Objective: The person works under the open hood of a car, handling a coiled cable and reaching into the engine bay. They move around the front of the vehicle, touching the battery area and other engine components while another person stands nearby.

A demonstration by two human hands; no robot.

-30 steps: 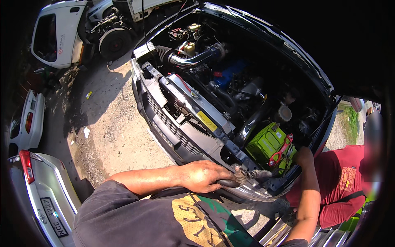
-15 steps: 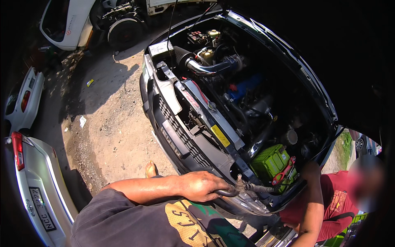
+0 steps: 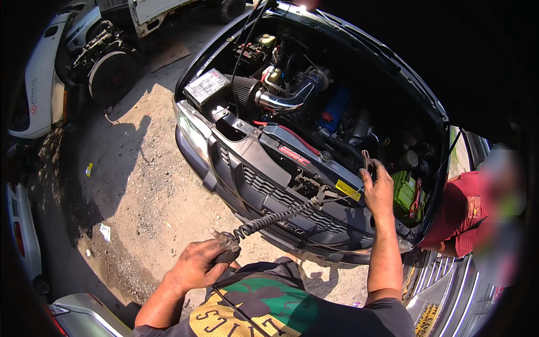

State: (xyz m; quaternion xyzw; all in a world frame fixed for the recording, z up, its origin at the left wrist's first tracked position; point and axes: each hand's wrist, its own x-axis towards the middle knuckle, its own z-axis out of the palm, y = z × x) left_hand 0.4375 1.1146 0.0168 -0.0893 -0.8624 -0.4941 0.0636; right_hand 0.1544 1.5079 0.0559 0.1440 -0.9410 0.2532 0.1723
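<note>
My left hand (image 3: 199, 264) is closed around a dark handle (image 3: 227, 255) in front of the car's grille. A black coiled cable (image 3: 275, 219) runs from it toward the upper right, ending in a straight thin lead near my right hand (image 3: 379, 191). That hand is raised over the front edge of the engine bay, pinching a small metal clip (image 3: 366, 159) that points upward. To its right sits a green car battery (image 3: 402, 190) with a red-handled clamp (image 3: 416, 201) on it. The tip of the handle is hidden by my left fingers.
The dark car's bumper (image 3: 222, 185) lies before me under the raised hood. A chrome intake pipe (image 3: 286, 101) and a white-topped box (image 3: 206, 86) are in the bay. A person in red (image 3: 463, 208) stands at right; a silver car (image 3: 90, 317) is at lower left.
My right hand has come from beside the battery to the front of the bay, with the clip now showing. The left hand moved left with the handle, and the cable stretches between them.
</note>
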